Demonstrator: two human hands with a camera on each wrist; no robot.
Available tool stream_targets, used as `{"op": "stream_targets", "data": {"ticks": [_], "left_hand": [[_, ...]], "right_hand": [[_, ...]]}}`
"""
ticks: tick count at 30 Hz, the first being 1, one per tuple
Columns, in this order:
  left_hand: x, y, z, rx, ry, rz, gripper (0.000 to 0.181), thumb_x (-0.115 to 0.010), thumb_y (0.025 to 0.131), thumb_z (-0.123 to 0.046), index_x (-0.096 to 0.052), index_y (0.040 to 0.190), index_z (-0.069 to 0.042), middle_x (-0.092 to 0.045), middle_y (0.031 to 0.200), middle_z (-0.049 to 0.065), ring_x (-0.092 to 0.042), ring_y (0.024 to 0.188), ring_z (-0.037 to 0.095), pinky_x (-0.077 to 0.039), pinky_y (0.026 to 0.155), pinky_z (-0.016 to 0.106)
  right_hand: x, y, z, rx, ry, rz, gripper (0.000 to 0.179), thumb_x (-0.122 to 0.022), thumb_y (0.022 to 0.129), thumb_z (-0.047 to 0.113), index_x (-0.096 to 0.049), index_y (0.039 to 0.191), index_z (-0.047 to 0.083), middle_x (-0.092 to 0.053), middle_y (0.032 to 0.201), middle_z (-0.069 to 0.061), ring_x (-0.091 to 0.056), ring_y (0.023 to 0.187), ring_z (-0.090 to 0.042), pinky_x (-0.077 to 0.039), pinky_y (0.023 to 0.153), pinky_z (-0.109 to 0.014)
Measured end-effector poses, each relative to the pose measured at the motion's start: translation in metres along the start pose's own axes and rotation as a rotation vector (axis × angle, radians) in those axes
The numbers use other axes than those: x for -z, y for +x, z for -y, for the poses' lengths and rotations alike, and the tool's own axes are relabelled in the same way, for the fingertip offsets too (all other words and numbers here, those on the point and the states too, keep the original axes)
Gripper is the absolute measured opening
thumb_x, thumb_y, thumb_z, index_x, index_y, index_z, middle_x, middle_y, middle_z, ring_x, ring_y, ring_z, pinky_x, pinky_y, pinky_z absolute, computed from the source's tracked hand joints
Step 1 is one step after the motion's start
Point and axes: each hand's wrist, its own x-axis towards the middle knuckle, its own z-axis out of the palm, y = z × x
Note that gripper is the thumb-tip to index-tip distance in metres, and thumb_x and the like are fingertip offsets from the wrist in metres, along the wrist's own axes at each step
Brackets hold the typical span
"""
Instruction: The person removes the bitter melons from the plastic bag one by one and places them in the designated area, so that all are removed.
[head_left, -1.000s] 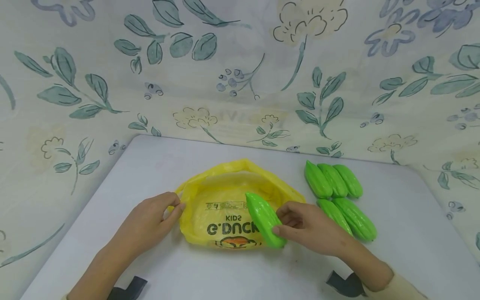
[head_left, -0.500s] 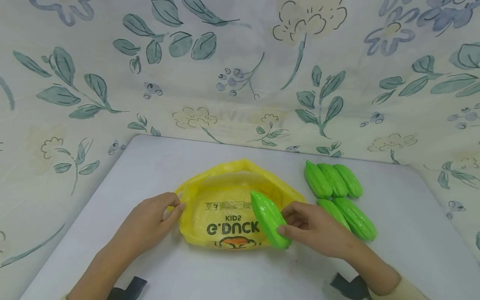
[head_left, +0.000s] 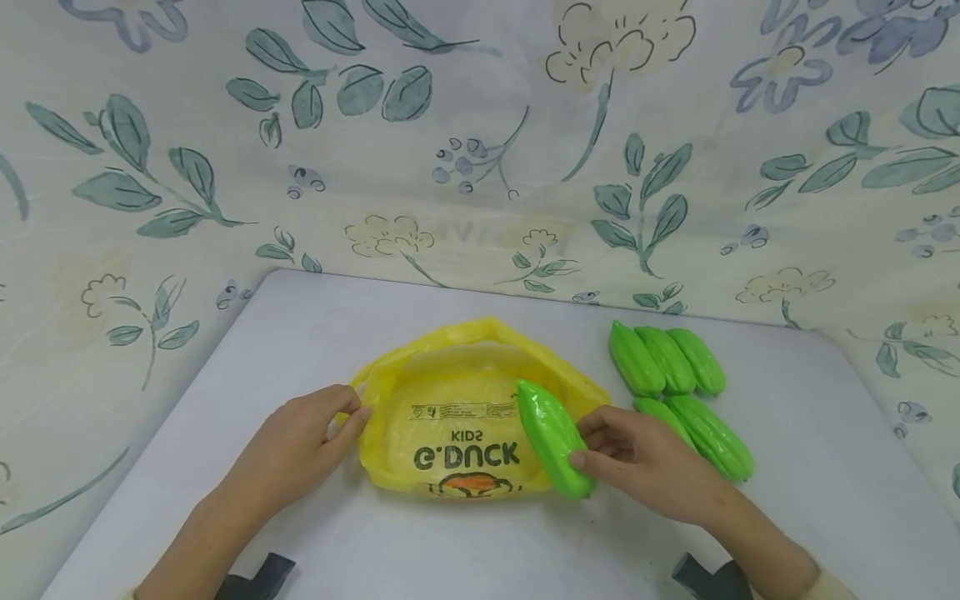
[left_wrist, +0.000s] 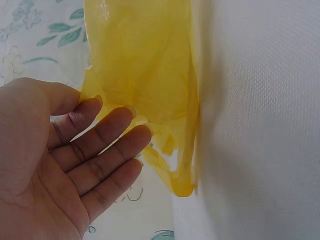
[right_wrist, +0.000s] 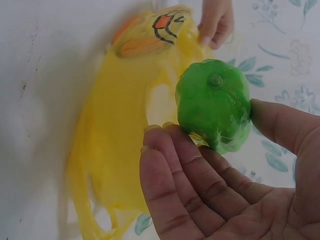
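Note:
A yellow plastic bag [head_left: 442, 337] with upside-down "G.DUCK KIDS" lettering lies on the table, its mouth spread wide. My left hand [head_left: 303, 442] pinches the bag's left edge between thumb and index finger; in the left wrist view the other fingers of that left hand [left_wrist: 95, 165] extend beside the yellow film. Between the thumb and fingertips of my right hand [head_left: 645, 458] is a glossy green ridged toy gourd [head_left: 551, 437], tilted with its pointed end away from me. It overlaps the bag's right part in the head view. The right wrist view shows the gourd [right_wrist: 212, 105] end-on.
Several more green gourds [head_left: 708, 437] lie in two rows on the white table [head_left: 817, 417], right of the bag. A floral-patterned cloth [head_left: 510, 225] rises behind the table and at its left. Dark straps [head_left: 258, 577] show near both wrists.
My right hand has shifted slightly to the right with the gourd, showing more of the bag's lettering. The left hand and the bag have stayed in place.

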Motion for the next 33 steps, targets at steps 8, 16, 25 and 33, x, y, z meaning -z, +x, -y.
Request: {"op": "stream_targets", "data": {"ticks": [8, 16, 25, 33], "left_hand": [[0.003, 0.000, -0.002, -0.008, -0.007, 0.000, 0.013, -0.065, 0.103, -0.024, -0.061, 0.092, -0.018, -0.059, 0.084, -0.005, -0.049, 0.070, 0.016, -0.044, 0.065, 0.035], [0.004, -0.001, -0.002, 0.005, -0.004, 0.008, 0.013, -0.065, 0.103, -0.026, -0.062, 0.093, -0.019, -0.061, 0.086, -0.005, -0.051, 0.072, 0.016, -0.045, 0.067, 0.036], [0.003, 0.000, -0.002, -0.008, 0.001, 0.000, 0.013, -0.066, 0.103, -0.025, -0.061, 0.092, -0.019, -0.060, 0.083, -0.005, -0.051, 0.072, 0.017, -0.045, 0.067, 0.037], [0.002, 0.000, -0.003, 0.008, -0.001, 0.012, 0.012, -0.066, 0.102, -0.024, -0.062, 0.092, -0.019, -0.061, 0.086, -0.004, -0.053, 0.077, 0.018, -0.047, 0.070, 0.038]], "right_hand": [[0.005, -0.005, -0.002, -0.041, 0.005, -0.009, 0.042, -0.072, 0.099, 0.041, -0.067, 0.121, 0.006, -0.072, 0.104, 0.003, -0.068, 0.099, -0.016, -0.056, 0.089, -0.031], [0.013, -0.014, -0.007, -0.059, 0.031, -0.031, 0.045, -0.072, 0.100, 0.039, -0.065, 0.126, 0.003, -0.072, 0.109, -0.001, -0.068, 0.102, -0.016, -0.056, 0.091, -0.032], [0.019, -0.025, -0.019, -0.060, 0.023, -0.101, 0.040, -0.072, 0.100, 0.037, -0.066, 0.124, 0.005, -0.072, 0.109, 0.000, -0.069, 0.102, -0.015, -0.057, 0.090, -0.033], [0.020, -0.030, -0.027, -0.092, 0.023, -0.118, 0.043, -0.071, 0.100, 0.037, -0.065, 0.126, 0.003, -0.072, 0.111, -0.001, -0.069, 0.104, -0.015, -0.057, 0.091, -0.038]]}}
